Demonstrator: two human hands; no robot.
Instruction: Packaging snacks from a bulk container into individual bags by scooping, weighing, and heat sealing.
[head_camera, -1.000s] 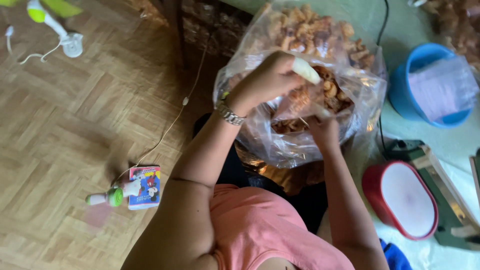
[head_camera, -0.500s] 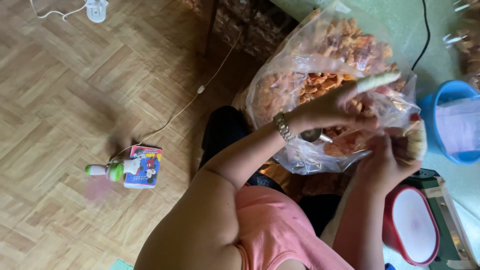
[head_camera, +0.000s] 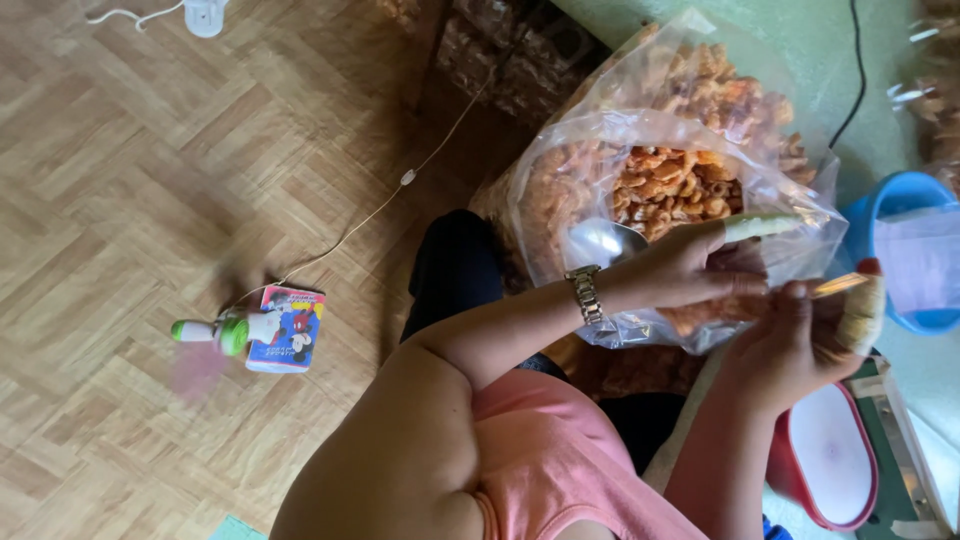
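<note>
The left hand (head_camera: 690, 272), a metal watch (head_camera: 585, 294) on its wrist, reaches over the near rim of a big clear plastic bag (head_camera: 560, 200) full of orange-brown fried snacks (head_camera: 680, 185). Its grip is closed around the pale handle (head_camera: 755, 225) of a metal scoop (head_camera: 598, 240), whose bowl lies inside the bag against the near wall. The right hand (head_camera: 790, 345) is just beside the left, at the bag's right edge — its grip is closed on a small clear packet (head_camera: 855, 305) holding some of the snacks.

A blue bucket (head_camera: 870, 215) stands to the right of the bag, and a red tub with a white lid (head_camera: 825, 450) sits under the right forearm. On the parquet floor (head_camera: 150, 200) to the left lie a small green-and-white hand fan (head_camera: 215, 332) and a colourful little box (head_camera: 290, 330), touching each other — a thin white cord (head_camera: 400, 185) runs past them.
</note>
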